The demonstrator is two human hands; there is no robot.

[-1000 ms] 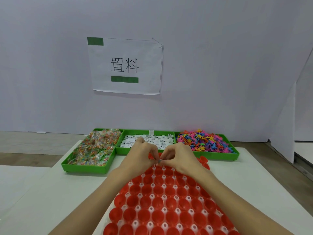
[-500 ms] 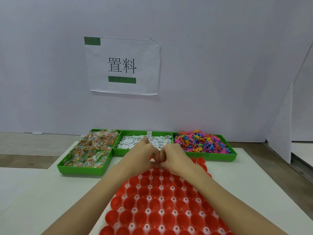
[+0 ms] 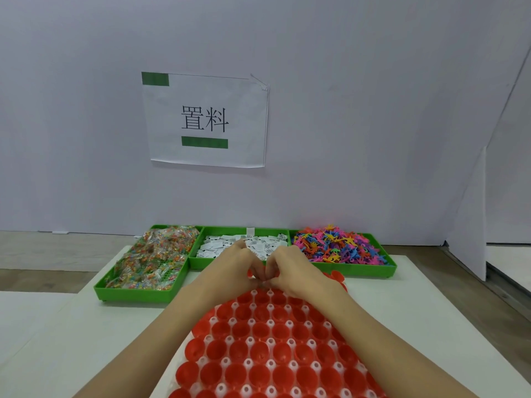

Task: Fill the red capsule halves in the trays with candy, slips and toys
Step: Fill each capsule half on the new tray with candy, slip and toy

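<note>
Centrally, the tray [image 3: 275,351] of red halves [image 3: 260,330] lies on the white table [image 3: 448,317], its long axis running from the person toward the wall, the far end narrowing under the hands and the near end cut off by the lower edge of the view; every half sits mouth up in its white socket. Both forearms come in from the bottom corners and converge over the far rows. The left hand [image 3: 234,265] and right hand [image 3: 290,268] meet knuckle to knuckle, backs up, fingers curled down and inward so the fingertips touch at the tray's far end. They seem to pinch something small between them, but it is hidden by the fingers, so I cannot tell what is held, if anything. Beyond the hands three green bins stand side by side against the wall: the candy bin [image 3: 138,293] on the left reaching nearer than the others, the slip bin [image 3: 201,264] in the middle, partly behind the hands, and the toy bin [image 3: 370,270] on the right, heaped with coloured figures. Above hangs a paper sign [image 3: 205,119] with two green bars.
</note>
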